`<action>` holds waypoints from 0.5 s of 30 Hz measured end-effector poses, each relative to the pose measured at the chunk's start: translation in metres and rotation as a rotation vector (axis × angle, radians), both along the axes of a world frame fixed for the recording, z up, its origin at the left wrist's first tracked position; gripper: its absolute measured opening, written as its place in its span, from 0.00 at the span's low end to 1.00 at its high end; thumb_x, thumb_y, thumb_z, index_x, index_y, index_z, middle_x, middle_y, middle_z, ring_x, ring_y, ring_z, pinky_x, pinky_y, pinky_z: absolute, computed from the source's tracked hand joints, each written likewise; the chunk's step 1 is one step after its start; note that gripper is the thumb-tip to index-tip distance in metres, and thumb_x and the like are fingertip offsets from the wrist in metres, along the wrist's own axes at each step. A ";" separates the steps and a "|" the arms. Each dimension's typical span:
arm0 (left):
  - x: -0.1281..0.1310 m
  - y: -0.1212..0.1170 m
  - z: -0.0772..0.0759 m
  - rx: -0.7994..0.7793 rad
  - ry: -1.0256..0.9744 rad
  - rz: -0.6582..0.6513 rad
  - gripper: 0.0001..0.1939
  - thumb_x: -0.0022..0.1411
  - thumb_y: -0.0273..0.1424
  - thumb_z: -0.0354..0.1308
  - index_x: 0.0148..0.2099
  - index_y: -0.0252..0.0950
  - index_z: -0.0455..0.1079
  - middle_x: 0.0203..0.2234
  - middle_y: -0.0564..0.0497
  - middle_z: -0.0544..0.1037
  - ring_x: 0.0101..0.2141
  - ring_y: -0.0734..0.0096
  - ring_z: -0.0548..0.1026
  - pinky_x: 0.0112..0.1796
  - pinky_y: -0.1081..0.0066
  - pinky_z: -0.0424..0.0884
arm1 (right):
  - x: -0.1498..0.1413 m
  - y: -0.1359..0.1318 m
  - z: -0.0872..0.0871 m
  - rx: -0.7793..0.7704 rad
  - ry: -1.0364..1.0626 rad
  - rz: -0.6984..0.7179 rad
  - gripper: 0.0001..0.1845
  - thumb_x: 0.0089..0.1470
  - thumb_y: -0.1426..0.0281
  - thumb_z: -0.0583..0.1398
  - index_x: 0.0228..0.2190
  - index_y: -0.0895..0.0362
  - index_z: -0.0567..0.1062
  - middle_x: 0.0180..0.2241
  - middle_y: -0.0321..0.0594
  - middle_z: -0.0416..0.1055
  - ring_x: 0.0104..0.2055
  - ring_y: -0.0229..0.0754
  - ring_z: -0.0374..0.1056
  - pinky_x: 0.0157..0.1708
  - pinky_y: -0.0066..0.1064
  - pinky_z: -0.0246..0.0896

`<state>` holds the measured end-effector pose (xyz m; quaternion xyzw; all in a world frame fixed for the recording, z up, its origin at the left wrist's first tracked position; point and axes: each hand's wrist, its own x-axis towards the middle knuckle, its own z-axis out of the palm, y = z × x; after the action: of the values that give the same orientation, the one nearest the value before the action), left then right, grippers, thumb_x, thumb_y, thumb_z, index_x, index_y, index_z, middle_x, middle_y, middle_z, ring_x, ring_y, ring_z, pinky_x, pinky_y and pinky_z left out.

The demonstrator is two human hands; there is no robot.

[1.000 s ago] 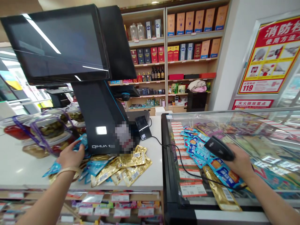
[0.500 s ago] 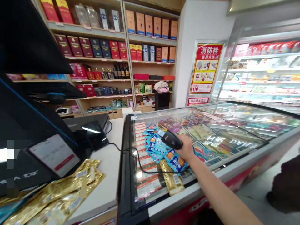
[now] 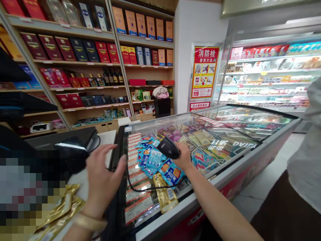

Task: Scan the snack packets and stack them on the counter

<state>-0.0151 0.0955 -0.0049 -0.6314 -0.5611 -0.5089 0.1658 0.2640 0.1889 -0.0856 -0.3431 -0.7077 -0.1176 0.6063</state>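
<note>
Once hidden, left hand (image 3: pixel 104 180) back, empty

The left hand (image 3: pixel 104 177) has come back into view, now empty with its fingers curved open, above the counter (image 3: pixel 106 139) beside the freezer (image 3: pixel 240 164). A person in a white top (image 3: pixel 303 157) has appeared at the right edge.

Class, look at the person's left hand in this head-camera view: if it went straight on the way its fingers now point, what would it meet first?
Probably the black frame of the chest freezer, just ahead of the fingers of the left hand. Depth is unclear, so the hand might pass above it and reach the glass lid instead.
</note>
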 end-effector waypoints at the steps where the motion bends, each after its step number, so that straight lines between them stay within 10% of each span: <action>1: 0.018 0.011 -0.009 -0.101 0.029 -0.017 0.18 0.58 0.44 0.57 0.47 0.40 0.72 0.46 0.43 0.73 0.50 0.52 0.70 0.52 0.52 0.64 | -0.001 0.000 0.000 -0.003 -0.003 0.005 0.10 0.49 0.69 0.58 0.35 0.57 0.75 0.29 0.43 0.75 0.32 0.46 0.71 0.34 0.35 0.64; 6: 0.083 0.044 -0.049 -0.617 0.162 0.180 0.27 0.55 0.49 0.57 0.50 0.35 0.73 0.50 0.37 0.70 0.52 0.45 0.67 0.50 0.52 0.63 | -0.002 0.000 -0.001 -0.056 -0.025 -0.006 0.11 0.49 0.67 0.59 0.35 0.56 0.76 0.30 0.43 0.75 0.32 0.46 0.71 0.34 0.35 0.64; 15: 0.089 0.047 -0.068 -0.714 0.339 0.285 0.34 0.53 0.52 0.59 0.49 0.26 0.71 0.48 0.32 0.70 0.51 0.42 0.66 0.49 0.55 0.61 | -0.004 0.002 -0.003 -0.041 -0.034 -0.020 0.12 0.48 0.68 0.59 0.37 0.55 0.76 0.31 0.43 0.76 0.32 0.47 0.72 0.35 0.37 0.66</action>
<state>0.0738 0.1427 -0.0731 -0.6400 -0.7488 -0.1434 0.0953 0.2604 0.1906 -0.0887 -0.3606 -0.7168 -0.1151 0.5856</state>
